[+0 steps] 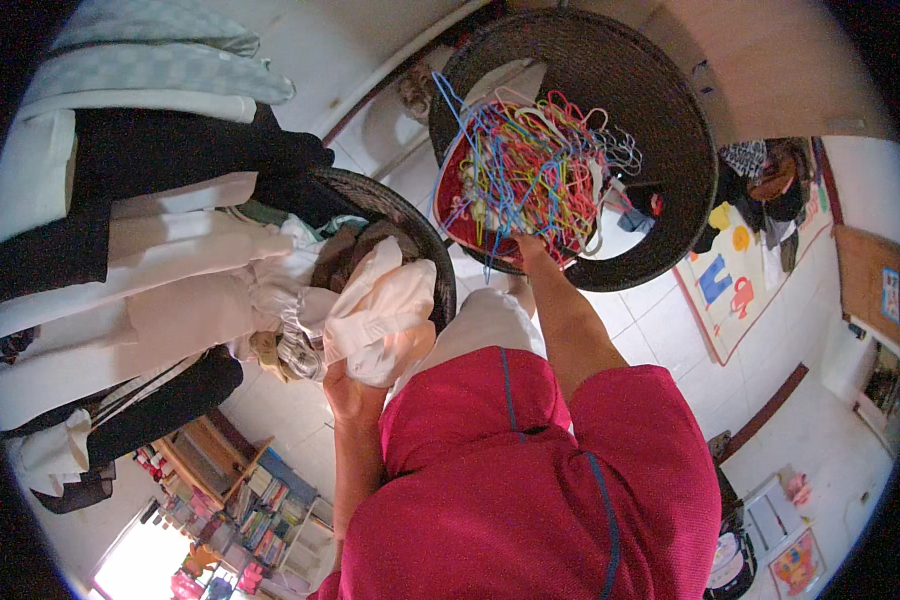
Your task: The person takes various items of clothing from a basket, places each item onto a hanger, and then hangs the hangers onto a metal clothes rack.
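My left hand (pixel 355 394) grips a pale, cream-white garment (pixel 381 311), which hangs bunched over the rim of a dark woven basket (pixel 440 270). More folded and crumpled clothes (pixel 300 319) lie in and beside that basket. My right hand (pixel 529 244) reaches to the near edge of a large heap of plastic hangers (pixel 532 169) in blue, red, yellow and white. Its fingers are hidden among them, so their grip does not show. The hangers fill a red-lined container (pixel 469 225), set within a big round dark woven piece (pixel 664 97).
Clothes hang in a row (pixel 172 247) at the left, reaching close to the basket. A play mat with printed pictures (pixel 742 277) lies on the white tiled floor (pixel 630 315), with dark clothes (pixel 776 187) on it. Bookshelves (pixel 262 517) stand at the lower left.
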Motion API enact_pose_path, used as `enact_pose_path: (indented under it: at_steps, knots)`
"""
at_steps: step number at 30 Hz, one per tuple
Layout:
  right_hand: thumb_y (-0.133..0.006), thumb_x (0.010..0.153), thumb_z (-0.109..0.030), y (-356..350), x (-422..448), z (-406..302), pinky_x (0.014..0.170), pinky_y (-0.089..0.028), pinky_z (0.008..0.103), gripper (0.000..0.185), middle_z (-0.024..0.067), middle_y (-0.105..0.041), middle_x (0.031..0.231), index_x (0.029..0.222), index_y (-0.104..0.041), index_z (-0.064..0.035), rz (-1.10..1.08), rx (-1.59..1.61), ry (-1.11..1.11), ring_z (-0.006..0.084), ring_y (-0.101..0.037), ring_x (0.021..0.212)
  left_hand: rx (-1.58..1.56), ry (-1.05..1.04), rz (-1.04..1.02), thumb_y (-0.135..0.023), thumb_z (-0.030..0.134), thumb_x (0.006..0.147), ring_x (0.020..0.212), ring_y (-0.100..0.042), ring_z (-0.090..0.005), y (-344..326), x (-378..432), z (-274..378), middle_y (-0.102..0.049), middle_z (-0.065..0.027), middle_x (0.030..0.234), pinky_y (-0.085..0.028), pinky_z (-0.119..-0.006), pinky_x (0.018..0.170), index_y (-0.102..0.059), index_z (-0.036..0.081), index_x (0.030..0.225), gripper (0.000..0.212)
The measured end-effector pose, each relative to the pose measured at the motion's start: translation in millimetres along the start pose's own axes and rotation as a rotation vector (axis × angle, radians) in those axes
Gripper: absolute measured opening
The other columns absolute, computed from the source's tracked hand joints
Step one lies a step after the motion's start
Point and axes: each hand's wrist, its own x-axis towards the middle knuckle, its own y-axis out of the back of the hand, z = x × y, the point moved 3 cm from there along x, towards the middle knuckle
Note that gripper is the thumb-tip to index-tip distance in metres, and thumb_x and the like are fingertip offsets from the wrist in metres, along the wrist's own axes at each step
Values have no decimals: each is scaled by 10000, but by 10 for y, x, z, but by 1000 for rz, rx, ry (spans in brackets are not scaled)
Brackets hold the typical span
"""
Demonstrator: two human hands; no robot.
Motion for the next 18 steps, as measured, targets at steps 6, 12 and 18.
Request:
enact_pose_path:
  at_steps: [6, 12, 18]
  knots:
    - [-627, 763, -224, 154, 742, 185, 570, -526, 464, 220, 92, -549, 897, 943, -575, -108, -61, -249, 353, 261, -554, 847, -1, 64, 66, -507, 204, 786, 1206, -373, -371, 314, 55, 62, -410, -186, 1291, -251, -542, 1032, -377, 27, 1280, 541]
    - [-608, 763, -242, -2, 123, 99, 627, -523, 438, 291, 142, -605, 850, 995, -582, -68, 440, -356, 279, 326, -607, 766, 292, -40, 59, -510, 198, 760, 1186, -387, -379, 364, -14, 23, -440, -201, 1245, -263, -532, 1028, -390, 10, 1256, 544]
    - [-503, 796, -182, -242, -1365, -239, 811, -452, 426, 372, 228, -573, 1014, 1142, -507, -45, 793, -642, 474, 381, -565, 925, -46, 77, 3, -514, 165, 715, 1161, -412, -370, -28, -10, -13, -457, -204, 1223, -309, -550, 992, -398, 12, 1252, 569]
